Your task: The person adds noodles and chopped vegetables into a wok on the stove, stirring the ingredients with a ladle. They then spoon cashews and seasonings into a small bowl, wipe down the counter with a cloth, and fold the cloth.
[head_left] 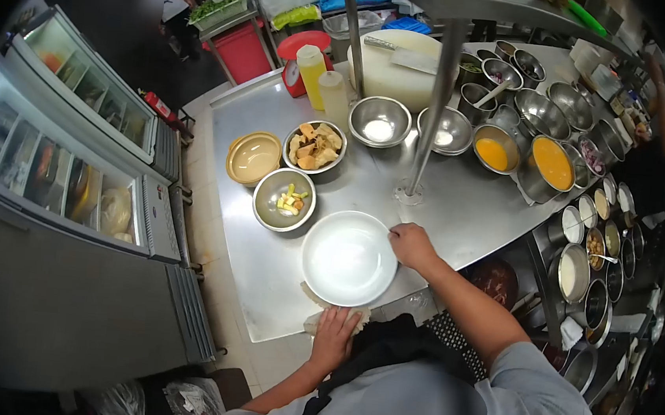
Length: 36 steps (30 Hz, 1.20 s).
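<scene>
A round white plate (pixel 350 258) lies on the steel table near its front edge. My right hand (pixel 414 247) is closed at the plate's right rim, gripping it. My left hand (pixel 334 336) is on a beige cloth (pixel 354 318) at the table edge, just below the plate, with its fingers over the cloth. Beyond the plate to the left stand a steel bowl (pixel 271 210) with pale green and orange cut pieces, another steel bowl (pixel 305 162) holding browned chunks, and a tan clay bowl (pixel 238 169).
A steel post (pixel 426 129) rises from the table (pixel 261 296) beyond the plate. Past it are steel bowls, squeeze bottles (pixel 311 75), and a cleaver (pixel 409 58) on a round white chopping block (pixel 390 86). Pots of orange liquid (pixel 551 162) stand right; glass-door fridges (pixel 58 176) line the left.
</scene>
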Motion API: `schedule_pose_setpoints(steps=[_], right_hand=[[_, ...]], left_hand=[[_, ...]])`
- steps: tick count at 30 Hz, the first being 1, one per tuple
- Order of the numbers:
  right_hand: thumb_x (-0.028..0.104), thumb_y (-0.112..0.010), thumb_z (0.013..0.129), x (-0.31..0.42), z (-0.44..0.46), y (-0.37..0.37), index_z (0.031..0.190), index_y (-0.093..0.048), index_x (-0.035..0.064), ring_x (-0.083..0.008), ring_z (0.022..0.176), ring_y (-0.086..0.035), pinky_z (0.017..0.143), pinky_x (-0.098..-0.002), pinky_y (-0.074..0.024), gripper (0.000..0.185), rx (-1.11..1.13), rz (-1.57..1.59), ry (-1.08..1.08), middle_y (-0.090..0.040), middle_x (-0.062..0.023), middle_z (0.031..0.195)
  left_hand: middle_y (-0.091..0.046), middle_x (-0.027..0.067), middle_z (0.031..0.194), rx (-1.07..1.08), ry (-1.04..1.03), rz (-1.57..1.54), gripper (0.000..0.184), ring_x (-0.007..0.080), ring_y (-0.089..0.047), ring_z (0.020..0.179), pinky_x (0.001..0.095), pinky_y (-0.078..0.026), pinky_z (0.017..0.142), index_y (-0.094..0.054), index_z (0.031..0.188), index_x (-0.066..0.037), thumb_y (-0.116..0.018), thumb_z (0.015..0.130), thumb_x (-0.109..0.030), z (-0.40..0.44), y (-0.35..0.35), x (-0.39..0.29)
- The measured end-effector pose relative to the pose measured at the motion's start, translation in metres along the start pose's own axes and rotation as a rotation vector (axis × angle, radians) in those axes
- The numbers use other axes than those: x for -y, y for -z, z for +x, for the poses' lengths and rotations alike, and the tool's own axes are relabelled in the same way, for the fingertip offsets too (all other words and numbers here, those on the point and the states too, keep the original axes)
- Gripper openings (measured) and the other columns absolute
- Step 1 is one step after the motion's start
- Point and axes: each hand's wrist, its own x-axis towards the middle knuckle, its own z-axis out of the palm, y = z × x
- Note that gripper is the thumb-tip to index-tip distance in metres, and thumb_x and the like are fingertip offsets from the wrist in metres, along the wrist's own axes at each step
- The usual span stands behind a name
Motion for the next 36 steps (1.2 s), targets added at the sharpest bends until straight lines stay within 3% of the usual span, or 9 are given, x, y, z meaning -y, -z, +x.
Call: schedule_pose_setpoints(steps=[7,9,13,18,22,26,28,31,36], right_hand=[[0.026,-0.06,0.082,-0.006,-0.008,0.016,0.1,-0.066,-0.0033,-0.0346,0.089,-0.064,0.081,-0.0373,-0.0507,0.035,0.114,0.307,-0.079,-0.065,-0.0227,0.097],[0.021,-0.065,0.082,-0.025,-0.051,0.035,0.106,-0.062,-0.0058,-0.0263,0.088,-0.066,0.076,-0.0327,-0.0524,0.036,-0.128,0.683,-0.001,-0.067,-0.0205,0.095],[0.007,-0.063,0.087,-0.091,-0.164,0.103,0.109,-0.057,-0.0085,-0.0192,0.081,-0.065,0.07,-0.0281,-0.0543,0.028,-0.156,0.964,-0.219,-0.065,-0.0134,0.09],[0.003,-0.058,0.088,-0.183,-0.322,0.134,0.107,-0.056,-0.0075,-0.018,0.074,-0.065,0.064,-0.0285,-0.0558,0.022,-0.468,0.993,-0.592,-0.065,-0.0143,0.09],[0.001,-0.056,0.089,-0.211,-0.42,0.113,0.107,-0.055,-0.0075,-0.0192,0.073,-0.065,0.063,-0.0287,-0.0561,0.021,-0.576,1.009,-0.817,-0.064,-0.0142,0.089],[0.003,-0.054,0.089,-0.223,-0.461,0.067,0.106,-0.054,-0.0068,-0.0224,0.07,-0.066,0.061,-0.0321,-0.057,0.019,-0.557,1.109,-0.98,-0.064,-0.0147,0.088],[0.004,-0.055,0.09,-0.215,-0.453,0.049,0.106,-0.054,-0.0067,-0.0221,0.071,-0.066,0.061,-0.0317,-0.0569,0.02,-0.489,1.147,-0.972,-0.064,-0.0144,0.088],[0.004,-0.056,0.089,-0.203,-0.409,0.058,0.108,-0.054,-0.0058,-0.0212,0.071,-0.066,0.061,-0.0303,-0.0563,0.021,-0.392,1.147,-0.875,-0.065,-0.0139,0.09],[0.003,-0.054,0.089,-0.233,-0.409,0.035,0.109,-0.052,-0.0039,-0.0173,0.068,-0.061,0.054,-0.0253,-0.0503,0.021,-0.76,1.252,-0.94,-0.061,-0.0111,0.086]], left_hand=[[-0.039,0.0158,0.139,0.021,-0.122,0.128,0.058,0.0389,-0.036,0.128,0.0502,-0.028,0.107,-0.048,0.129,-0.009,-0.061,0.073,-0.006,0.048,-0.061,-0.065],[-0.037,0.0185,0.14,0.013,-0.112,0.097,0.055,0.0393,-0.035,0.129,0.0499,-0.026,0.108,-0.045,0.131,-0.006,-0.06,0.077,-0.01,0.087,-0.09,-0.089],[-0.037,0.0241,0.138,-0.24,0.201,0.08,0.06,0.0406,-0.03,0.131,0.0495,-0.019,0.111,-0.035,0.135,0.002,-0.058,0.084,-0.022,0.208,-0.138,-0.109],[-0.031,0.0208,0.144,-0.136,0.035,0.166,0.068,0.0389,-0.026,0.134,0.0494,-0.015,0.111,-0.034,0.137,-0.001,-0.058,0.084,-0.035,0.356,-0.179,-0.113],[-0.032,0.0207,0.144,-0.362,0.369,0.167,0.068,0.0373,-0.024,0.136,0.0493,-0.014,0.112,-0.035,0.139,-0.004,-0.058,0.084,-0.036,0.409,-0.19,-0.134],[-0.051,0.0178,0.124,-0.229,0.011,0.068,0.045,0.033,-0.038,0.126,0.0478,-0.025,0.107,-0.053,0.119,-0.003,-0.06,0.077,-0.02,0.389,-0.232,-0.199],[-0.052,0.0161,0.121,-0.178,-0.42,-0.037,0.039,0.0338,-0.042,0.122,0.0478,-0.031,0.104,-0.057,0.113,-0.006,-0.056,0.075,-0.009,0.371,-0.252,-0.221],[-0.054,0.0143,0.119,0.094,-0.452,-0.272,0.038,0.0337,-0.046,0.117,0.0453,-0.036,0.101,-0.059,0.11,-0.007,-0.052,0.074,0.0,0.353,-0.225,-0.217],[-0.049,0.0187,0.129,-0.227,-0.335,-0.069,0.04,0.038,-0.043,0.121,0.0456,-0.034,0.104,-0.055,0.12,-0.005,-0.054,0.08,-0.011,0.366,-0.169,-0.162]])
